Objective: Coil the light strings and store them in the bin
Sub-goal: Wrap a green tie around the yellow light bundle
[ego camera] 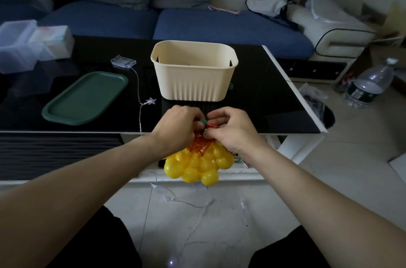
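A bunch of yellow ball lights (197, 163) on red wire hangs below my hands at the table's front edge. My left hand (175, 127) grips the gathered red wire and a small green piece at the top. My right hand (230, 129) pinches the red wire beside it. The cream ribbed bin (193, 85) stands on the black table just beyond my hands. A second string with clear star lights (151, 101) runs from a clear battery box (123, 62) over the table edge to the floor.
A green tray lid (85, 98) lies left of the bin on the black glass table (274, 103). Clear boxes (33, 46) sit at the far left. A blue sofa (219, 24) is behind. A water bottle (371, 83) stands on the floor, right.
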### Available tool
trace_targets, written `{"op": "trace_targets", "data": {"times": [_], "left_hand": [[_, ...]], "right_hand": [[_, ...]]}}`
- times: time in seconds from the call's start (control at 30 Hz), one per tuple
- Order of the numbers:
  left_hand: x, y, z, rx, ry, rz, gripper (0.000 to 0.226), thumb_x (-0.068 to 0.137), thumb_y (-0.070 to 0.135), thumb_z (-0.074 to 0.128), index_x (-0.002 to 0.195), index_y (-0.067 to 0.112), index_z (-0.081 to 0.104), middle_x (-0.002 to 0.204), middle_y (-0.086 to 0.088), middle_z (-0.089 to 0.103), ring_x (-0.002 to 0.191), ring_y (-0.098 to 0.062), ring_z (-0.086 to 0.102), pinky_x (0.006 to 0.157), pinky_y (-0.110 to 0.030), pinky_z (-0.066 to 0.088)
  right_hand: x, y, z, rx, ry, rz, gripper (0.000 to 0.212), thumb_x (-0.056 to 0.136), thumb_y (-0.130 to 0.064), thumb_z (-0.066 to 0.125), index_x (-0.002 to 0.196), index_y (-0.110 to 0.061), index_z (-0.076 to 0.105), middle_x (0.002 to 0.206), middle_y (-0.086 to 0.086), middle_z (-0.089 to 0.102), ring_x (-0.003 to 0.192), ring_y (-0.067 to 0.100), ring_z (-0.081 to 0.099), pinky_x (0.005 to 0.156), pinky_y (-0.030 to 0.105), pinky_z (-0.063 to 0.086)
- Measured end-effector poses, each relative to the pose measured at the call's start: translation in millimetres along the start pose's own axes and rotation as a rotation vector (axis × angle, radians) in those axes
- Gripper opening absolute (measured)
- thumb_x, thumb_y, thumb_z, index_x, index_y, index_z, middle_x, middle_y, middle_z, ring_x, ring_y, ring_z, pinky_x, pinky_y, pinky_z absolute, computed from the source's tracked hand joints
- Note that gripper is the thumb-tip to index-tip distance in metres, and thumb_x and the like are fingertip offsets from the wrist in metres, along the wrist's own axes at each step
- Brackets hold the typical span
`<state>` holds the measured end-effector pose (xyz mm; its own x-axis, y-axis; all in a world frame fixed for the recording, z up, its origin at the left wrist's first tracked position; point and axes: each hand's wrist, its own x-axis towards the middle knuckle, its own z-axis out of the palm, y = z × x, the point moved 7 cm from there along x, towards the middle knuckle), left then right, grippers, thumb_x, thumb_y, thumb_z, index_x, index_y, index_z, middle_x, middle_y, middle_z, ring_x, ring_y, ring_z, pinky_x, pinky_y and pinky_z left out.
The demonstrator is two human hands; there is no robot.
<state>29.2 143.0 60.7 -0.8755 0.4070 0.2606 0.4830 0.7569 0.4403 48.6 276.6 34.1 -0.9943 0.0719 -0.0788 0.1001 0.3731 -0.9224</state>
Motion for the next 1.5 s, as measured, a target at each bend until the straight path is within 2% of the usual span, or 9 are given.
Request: {"op": "trace_targets", "data": {"times": [0.17, 0.23, 0.33, 0.5, 0.73, 0.9, 1.07, 1.23, 1.5], "left_hand": [[2.3, -9.0, 7.1, -0.104, -0.138, -0.093, 0.013, 0.095, 0.008, 0.056, 0.096, 0.014, 0.068, 0.059, 0.006, 0.061, 0.058, -0.018, 0.068, 0.056, -0.027, 0.051], [2.0, -11.7, 8.0, -0.165, -0.188, -0.133, 0.014, 0.097, 0.007, 0.053, 0.091, 0.015, 0.063, 0.062, 0.002, 0.062, 0.048, -0.014, 0.066, 0.05, -0.022, 0.051], [-0.4, -17.0, 6.5, -0.268, -0.237, -0.208, 0.015, 0.099, 0.011, 0.054, 0.089, 0.016, 0.063, 0.068, -0.004, 0.066, 0.048, -0.01, 0.065, 0.054, -0.021, 0.053], [-7.9, -27.5, 8.3, -0.514, -0.244, -0.38, 0.019, 0.101, 0.012, 0.053, 0.089, 0.009, 0.067, 0.044, 0.0, 0.053, 0.037, -0.007, 0.047, 0.051, -0.021, 0.043], [-13.5, -19.0, 5.9, -0.81, -0.286, -0.45, 0.024, 0.104, 0.003, 0.041, 0.088, 0.001, 0.058, 0.039, 0.007, 0.052, 0.035, -0.003, 0.034, 0.043, -0.017, 0.028], [-14.9, -28.8, 3.0, -0.802, -0.262, -0.474, 0.019, 0.102, 0.001, 0.044, 0.094, 0.0, 0.061, 0.073, -0.014, 0.056, 0.037, -0.007, 0.037, 0.042, -0.019, 0.03], [-13.6, -29.8, 7.5, -0.792, -0.27, -0.475, 0.021, 0.102, 0.006, 0.047, 0.089, -0.001, 0.062, 0.051, -0.001, 0.051, 0.038, -0.01, 0.036, 0.042, -0.022, 0.031], [-10.1, -29.8, 7.4, -0.795, -0.242, -0.451, 0.029, 0.097, 0.001, 0.052, 0.07, 0.006, 0.059, 0.046, 0.002, 0.054, 0.037, -0.011, 0.036, 0.038, -0.02, 0.03], [-9.5, -32.1, 11.1, -1.009, -0.235, -0.517, 0.018, 0.096, 0.001, 0.055, 0.084, 0.003, 0.068, 0.067, -0.007, 0.069, 0.035, -0.008, 0.034, 0.038, -0.019, 0.027]], "right_hand": [[2.0, -12.8, -1.9, -0.182, 0.022, -0.188, 0.035, 0.072, -0.006, 0.082, 0.1, -0.022, 0.069, 0.091, -0.011, 0.068, 0.081, 0.001, 0.064, 0.075, 0.017, 0.053], [-1.0, -20.8, 0.5, -0.261, -0.005, -0.287, 0.035, 0.074, -0.004, 0.078, 0.104, -0.021, 0.069, 0.096, -0.009, 0.069, 0.088, 0.003, 0.065, 0.078, 0.018, 0.054], [-2.3, -26.7, 2.4, -0.33, -0.037, -0.392, 0.037, 0.077, -0.003, 0.074, 0.11, -0.018, 0.068, 0.102, -0.007, 0.069, 0.096, 0.008, 0.066, 0.084, 0.018, 0.054], [-3.8, -34.1, 1.1, -0.306, -0.021, -0.529, 0.032, 0.079, 0.001, 0.07, 0.103, -0.018, 0.061, 0.094, -0.012, 0.064, 0.088, 0.002, 0.062, 0.078, 0.011, 0.047], [-3.2, -39.2, 2.5, -0.293, 0.024, -0.618, 0.024, 0.078, 0.0, 0.076, 0.096, -0.013, 0.067, 0.09, -0.007, 0.069, 0.085, 0.008, 0.066, 0.077, 0.024, 0.054], [-3.4, -37.7, 3.9, -0.207, -0.049, -0.577, 0.023, 0.077, -0.012, 0.086, 0.097, -0.016, 0.076, 0.092, -0.014, 0.072, 0.089, 0.001, 0.068, 0.081, 0.012, 0.05], [-8.8, -43.8, 5.0, -0.243, -0.049, -0.653, 0.011, 0.079, -0.014, 0.084, 0.089, -0.013, 0.079, 0.108, -0.003, 0.071, 0.101, 0.004, 0.065, 0.089, 0.014, 0.048], [-22.6, -54.6, 14.6, -0.489, 0.029, -0.919, 0.008, 0.088, -0.002, 0.07, 0.092, -0.007, 0.076, 0.1, 0.002, 0.07, 0.094, 0.021, 0.063, 0.087, 0.033, 0.049], [-9.0, -41.1, 4.6, -0.134, 0.136, -0.568, 0.007, 0.086, -0.007, 0.075, 0.086, -0.014, 0.074, 0.088, -0.007, 0.07, 0.085, 0.004, 0.066, 0.077, 0.014, 0.049]]}}
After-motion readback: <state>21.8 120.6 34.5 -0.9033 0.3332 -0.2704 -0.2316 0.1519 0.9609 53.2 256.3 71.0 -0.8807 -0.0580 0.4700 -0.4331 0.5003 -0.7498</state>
